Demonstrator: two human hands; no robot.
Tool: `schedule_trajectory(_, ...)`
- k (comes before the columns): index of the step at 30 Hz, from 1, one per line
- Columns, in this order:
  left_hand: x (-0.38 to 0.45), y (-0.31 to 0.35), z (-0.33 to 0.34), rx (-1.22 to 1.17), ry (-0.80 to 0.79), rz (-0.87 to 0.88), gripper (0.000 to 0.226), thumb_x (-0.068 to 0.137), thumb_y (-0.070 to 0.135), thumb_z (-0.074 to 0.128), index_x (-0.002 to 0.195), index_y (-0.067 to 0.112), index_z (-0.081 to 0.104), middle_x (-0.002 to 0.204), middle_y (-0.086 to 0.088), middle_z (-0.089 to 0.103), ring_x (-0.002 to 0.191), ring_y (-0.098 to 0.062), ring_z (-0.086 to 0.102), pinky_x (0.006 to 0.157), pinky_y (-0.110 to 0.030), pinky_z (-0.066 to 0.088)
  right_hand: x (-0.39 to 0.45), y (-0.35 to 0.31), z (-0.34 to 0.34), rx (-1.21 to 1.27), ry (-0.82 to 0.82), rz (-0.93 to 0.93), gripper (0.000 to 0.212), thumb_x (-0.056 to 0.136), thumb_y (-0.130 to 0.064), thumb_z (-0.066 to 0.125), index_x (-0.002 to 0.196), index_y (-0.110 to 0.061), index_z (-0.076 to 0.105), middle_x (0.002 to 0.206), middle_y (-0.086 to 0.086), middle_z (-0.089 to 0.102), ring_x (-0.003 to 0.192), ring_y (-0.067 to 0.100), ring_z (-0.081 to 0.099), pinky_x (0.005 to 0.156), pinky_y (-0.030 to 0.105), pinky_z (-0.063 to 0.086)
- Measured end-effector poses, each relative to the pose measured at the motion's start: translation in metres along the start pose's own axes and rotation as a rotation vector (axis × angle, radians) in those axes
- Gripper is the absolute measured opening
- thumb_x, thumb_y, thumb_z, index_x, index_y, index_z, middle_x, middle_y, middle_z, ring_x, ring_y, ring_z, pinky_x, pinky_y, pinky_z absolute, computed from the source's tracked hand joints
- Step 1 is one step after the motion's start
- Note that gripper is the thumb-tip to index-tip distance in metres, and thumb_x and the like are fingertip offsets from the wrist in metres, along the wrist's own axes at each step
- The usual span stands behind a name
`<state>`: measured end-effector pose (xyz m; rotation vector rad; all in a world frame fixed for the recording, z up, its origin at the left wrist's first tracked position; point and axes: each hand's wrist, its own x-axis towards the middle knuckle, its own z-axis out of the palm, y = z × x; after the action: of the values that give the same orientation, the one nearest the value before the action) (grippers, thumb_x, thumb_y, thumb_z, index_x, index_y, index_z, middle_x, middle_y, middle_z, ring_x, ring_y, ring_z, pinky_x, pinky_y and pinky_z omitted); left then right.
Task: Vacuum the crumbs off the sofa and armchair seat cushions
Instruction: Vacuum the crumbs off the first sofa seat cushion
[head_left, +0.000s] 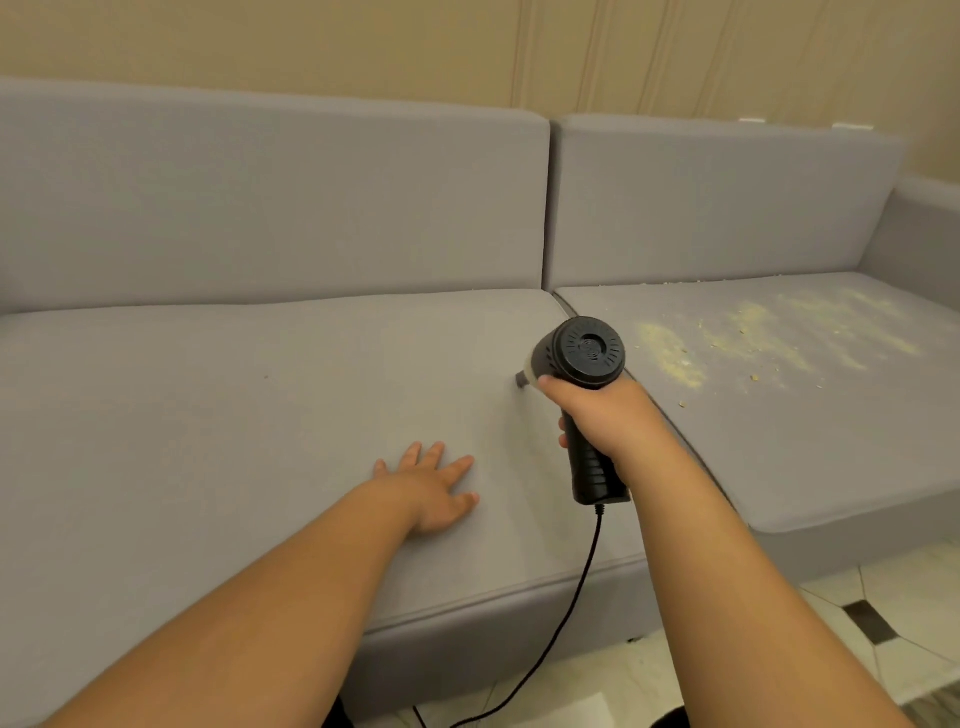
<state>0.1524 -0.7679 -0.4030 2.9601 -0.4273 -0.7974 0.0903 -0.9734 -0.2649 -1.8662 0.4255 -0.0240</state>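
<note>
- The right hand (605, 415) is wrapped tight around the handheld vacuum (582, 374); its nose touches the left seat cushion (208, 415).
- The left hand (434, 493) lies flat there, holding nothing.
- Crumbs (753, 338) wait at 2 o'clock; a fast sweep could scatter them.
- The cord (571, 597) might snag.

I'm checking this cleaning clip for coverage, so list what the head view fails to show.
- Nozzle of the handheld vacuum: mostly hidden behind its body and the right hand.
- Power cord: runs off the bottom edge; plug unseen.
- Armchair: not in view.
- Left seat cushion: cut off at the left edge.
- Fine crumbs near the left hand: too faint to confirm, unlike the crumbs on the right seat cushion.
</note>
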Motion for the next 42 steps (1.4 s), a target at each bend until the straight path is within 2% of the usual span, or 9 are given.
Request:
schedule_trajectory(3, -0.004, 0.004, -0.003, -0.013, -0.002, -0.004, 0.071, 0.100, 0.072, 0.026, 0.162, 0.051, -0.003, 0.172, 0.007, -0.019, 0.158, -0.024, -0.019, 0.123, -0.067, 0.000, -0.008, -0.011, 0.000, 0.029, -0.097, 0.024, 0.030, 0.085, -0.039, 0.085, 0.103, -0.019, 0.072, 0.084, 0.011, 0.076, 0.067, 0.023, 0.076, 0.080, 0.046, 0.067)
schedule_trajectory(6, -0.007, 0.006, -0.004, -0.019, -0.010, 0.001, 0.072, 0.100, 0.072, 0.027, 0.162, 0.051, -0.002, 0.171, 0.007, -0.021, 0.157, -0.024, -0.021, 0.122, -0.068, 0.000, -0.018, -0.017, -0.002, 0.050, -0.081, 0.007, 0.027, 0.089, -0.038, 0.082, 0.099, -0.016, 0.071, 0.081, 0.011, 0.075, 0.062, 0.022, 0.074, 0.071, 0.038, 0.064)
schedule_trajectory(12, -0.009, 0.008, 0.000, 0.006, -0.038, -0.015, 0.072, 0.100, 0.073, 0.027, 0.161, 0.050, -0.004, 0.172, 0.008, -0.018, 0.158, -0.025, -0.018, 0.123, -0.067, 0.002, -0.026, -0.013, -0.005, -0.049, -0.012, -0.020, 0.020, 0.087, -0.037, 0.081, 0.092, -0.022, 0.069, 0.084, 0.010, 0.076, 0.068, 0.025, 0.077, 0.083, 0.048, 0.066)
schedule_trajectory(18, -0.007, 0.005, 0.001, 0.003, -0.047, -0.018, 0.073, 0.099, 0.073, 0.027, 0.161, 0.050, -0.005, 0.173, 0.007, -0.015, 0.159, -0.025, -0.015, 0.123, -0.066, 0.003, -0.034, -0.017, -0.009, -0.004, -0.055, -0.007, 0.025, 0.090, -0.039, 0.080, 0.096, -0.017, 0.072, 0.076, 0.007, 0.076, 0.061, 0.020, 0.075, 0.072, 0.038, 0.064)
schedule_trajectory(22, -0.005, 0.007, 0.001, 0.009, -0.034, -0.007, 0.073, 0.099, 0.073, 0.027, 0.161, 0.051, -0.005, 0.173, 0.008, -0.012, 0.159, -0.024, -0.012, 0.123, -0.066, 0.005, -0.032, -0.017, -0.012, -0.176, -0.002, -0.046, 0.028, 0.084, -0.047, 0.078, 0.088, -0.020, 0.073, 0.080, 0.008, 0.079, 0.078, 0.029, 0.079, 0.087, 0.049, 0.064)
schedule_trajectory(24, -0.006, 0.007, 0.001, 0.043, -0.022, -0.011, 0.073, 0.099, 0.073, 0.027, 0.161, 0.050, -0.005, 0.173, 0.009, -0.009, 0.160, -0.024, -0.010, 0.122, -0.067, 0.004, -0.035, -0.020, -0.014, -0.168, -0.043, -0.027, 0.027, 0.086, -0.045, 0.079, 0.091, -0.019, 0.073, 0.083, 0.010, 0.080, 0.078, 0.029, 0.080, 0.088, 0.050, 0.064)
schedule_trajectory(29, -0.005, 0.006, -0.001, 0.064, -0.019, -0.003, 0.075, 0.099, 0.073, 0.028, 0.162, 0.048, -0.005, 0.174, 0.008, -0.006, 0.160, -0.025, -0.007, 0.122, -0.067, 0.005, -0.045, -0.033, -0.019, -0.132, -0.151, -0.009, 0.029, 0.091, -0.043, 0.079, 0.101, -0.017, 0.071, 0.087, 0.010, 0.079, 0.062, 0.018, 0.076, 0.060, 0.029, 0.060)
schedule_trajectory(37, -0.007, 0.005, 0.001, 0.056, -0.011, 0.007, 0.073, 0.100, 0.071, 0.027, 0.162, 0.048, -0.005, 0.174, 0.007, -0.008, 0.160, -0.025, -0.009, 0.122, -0.067, 0.003, -0.057, -0.045, -0.029, -0.192, -0.163, -0.001, 0.028, 0.094, -0.045, 0.076, 0.097, -0.019, 0.069, 0.083, 0.009, 0.079, 0.056, 0.015, 0.075, 0.044, 0.020, 0.053)
schedule_trajectory(42, 0.001, 0.003, 0.003, 0.042, 0.014, -0.010, 0.071, 0.102, 0.069, 0.025, 0.162, 0.048, -0.007, 0.173, 0.006, -0.013, 0.159, -0.024, -0.013, 0.122, -0.067, -0.002, -0.048, -0.036, -0.028, -0.162, -0.176, 0.016, 0.033, 0.090, -0.045, 0.080, 0.105, -0.017, 0.072, 0.081, 0.010, 0.080, 0.066, 0.021, 0.079, 0.065, 0.033, 0.063)
